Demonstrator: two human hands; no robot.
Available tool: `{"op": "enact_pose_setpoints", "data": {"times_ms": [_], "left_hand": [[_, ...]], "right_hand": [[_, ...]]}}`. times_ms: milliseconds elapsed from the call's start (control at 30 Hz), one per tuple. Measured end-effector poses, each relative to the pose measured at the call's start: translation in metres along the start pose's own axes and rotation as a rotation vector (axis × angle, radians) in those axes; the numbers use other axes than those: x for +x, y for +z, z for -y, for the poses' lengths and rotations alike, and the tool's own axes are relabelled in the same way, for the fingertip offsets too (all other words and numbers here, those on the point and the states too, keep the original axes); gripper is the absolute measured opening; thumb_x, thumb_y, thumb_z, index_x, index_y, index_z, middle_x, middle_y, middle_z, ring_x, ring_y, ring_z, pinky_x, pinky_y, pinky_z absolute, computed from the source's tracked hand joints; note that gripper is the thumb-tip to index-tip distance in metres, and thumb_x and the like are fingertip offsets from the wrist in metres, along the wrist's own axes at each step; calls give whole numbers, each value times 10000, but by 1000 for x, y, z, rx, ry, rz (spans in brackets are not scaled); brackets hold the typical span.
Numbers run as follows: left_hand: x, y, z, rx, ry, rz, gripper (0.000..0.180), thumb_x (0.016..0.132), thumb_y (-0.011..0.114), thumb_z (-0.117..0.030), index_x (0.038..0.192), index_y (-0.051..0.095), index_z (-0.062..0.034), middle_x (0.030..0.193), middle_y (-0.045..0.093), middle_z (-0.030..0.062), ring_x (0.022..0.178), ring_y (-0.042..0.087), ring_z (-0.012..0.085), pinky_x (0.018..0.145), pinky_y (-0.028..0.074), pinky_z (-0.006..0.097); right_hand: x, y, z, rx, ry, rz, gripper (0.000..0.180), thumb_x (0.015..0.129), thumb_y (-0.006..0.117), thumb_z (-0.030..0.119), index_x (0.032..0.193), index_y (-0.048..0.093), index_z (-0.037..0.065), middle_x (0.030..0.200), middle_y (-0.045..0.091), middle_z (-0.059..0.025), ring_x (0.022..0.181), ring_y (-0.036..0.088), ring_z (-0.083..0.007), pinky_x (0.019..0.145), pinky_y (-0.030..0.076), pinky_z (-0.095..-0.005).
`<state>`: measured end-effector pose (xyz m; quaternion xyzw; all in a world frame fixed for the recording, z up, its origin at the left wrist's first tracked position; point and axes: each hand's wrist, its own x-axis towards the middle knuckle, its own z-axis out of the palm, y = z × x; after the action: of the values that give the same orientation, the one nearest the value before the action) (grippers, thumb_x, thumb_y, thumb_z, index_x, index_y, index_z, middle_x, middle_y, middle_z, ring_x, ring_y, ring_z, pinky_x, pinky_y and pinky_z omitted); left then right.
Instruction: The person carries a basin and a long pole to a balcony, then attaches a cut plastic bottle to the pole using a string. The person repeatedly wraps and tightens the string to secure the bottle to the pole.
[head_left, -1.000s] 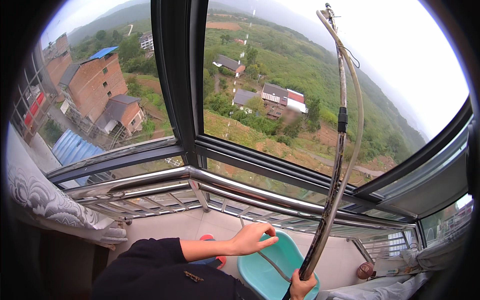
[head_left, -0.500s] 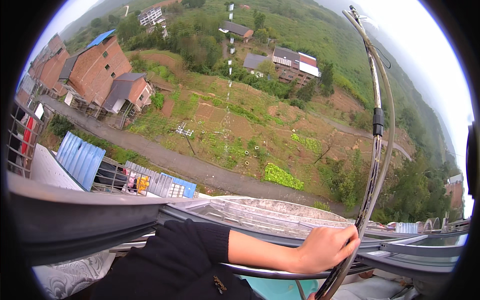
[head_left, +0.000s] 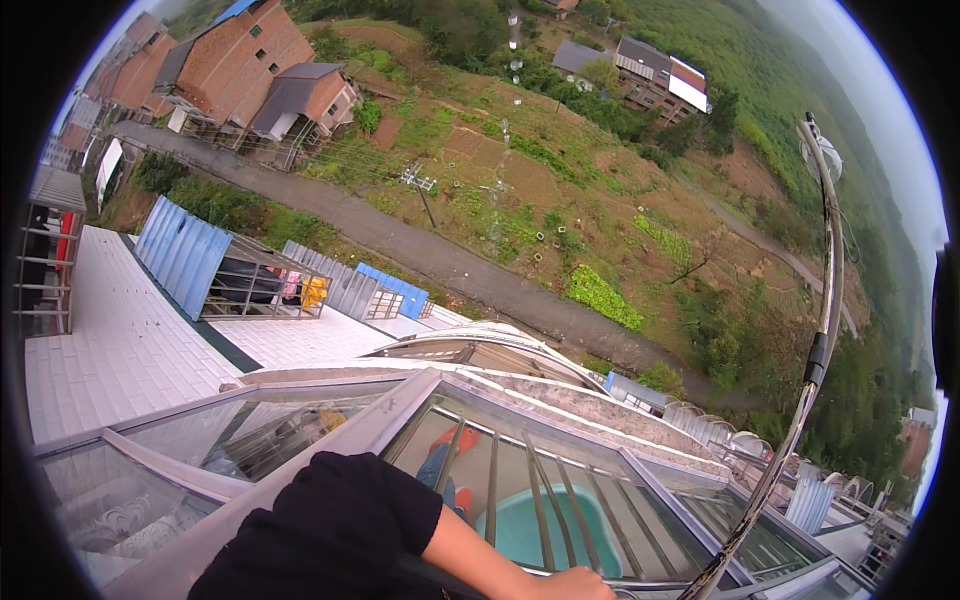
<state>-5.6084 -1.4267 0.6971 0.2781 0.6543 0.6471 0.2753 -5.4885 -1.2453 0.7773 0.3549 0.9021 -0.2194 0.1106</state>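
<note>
My left hand [head_left: 572,584] reaches in from the lower left in a black sleeve [head_left: 335,520]. The lower edge cuts it off, so its fingers are hidden. It is over the glazed window frame, a short way left of a long, worn pole [head_left: 765,480]. This pole slants up to the right, out over the hillside, with a black joint sleeve [head_left: 817,357] partway along. At its tip sits a clear, rounded piece [head_left: 826,160], and a thin wire hangs beside it. The pole's lower end leaves the picture; what holds it there is hidden. My right hand is out of view.
Metal bars cross the glass [head_left: 590,470], where a teal basin [head_left: 550,530] and someone's legs in jeans and red shoes show. Far below are a white-tiled wall [head_left: 110,330], blue corrugated sheets [head_left: 180,260], a road [head_left: 400,240] and brick houses [head_left: 240,75].
The view has tipped downward, showing more window glass. My left hand was closed around the pole higher up; it is now lower, apart from the visible shaft. The pole has shifted right.
</note>
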Motion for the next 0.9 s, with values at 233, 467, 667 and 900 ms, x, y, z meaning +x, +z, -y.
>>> {"op": "enact_pose_setpoints", "data": {"times_ms": [233,467,667,900], "left_hand": [[15,-23,2,76,-128,-27,309,837,481,-339,762,548,-47,582,557,175,532,564,367,491,439,473],[21,-19,5,110,-142,-44,292,844,470,-319,788,535,-40,587,564,175,542,572,366,495,435,484],[17,-7,9,129,-132,-17,334,822,479,-343,771,567,-25,631,591,180,568,585,366,529,452,478],[28,-28,-22,111,-64,-19,312,885,470,-358,868,509,-49,599,568,116,554,557,328,521,427,415]], "right_hand": [[15,-4,-27,-110,-174,112,258,754,674,116,917,586,-64,717,590,-102,599,524,-186,563,455,-318],[24,1,-50,-14,-73,79,244,726,691,68,901,585,-65,671,578,-74,570,512,-170,538,446,-317],[16,11,-23,34,96,18,216,711,690,74,835,570,-56,661,584,-105,582,543,-184,562,463,-332],[-7,6,-7,238,39,15,287,723,691,200,852,598,-38,642,598,-97,596,578,-198,587,458,-347]]}}
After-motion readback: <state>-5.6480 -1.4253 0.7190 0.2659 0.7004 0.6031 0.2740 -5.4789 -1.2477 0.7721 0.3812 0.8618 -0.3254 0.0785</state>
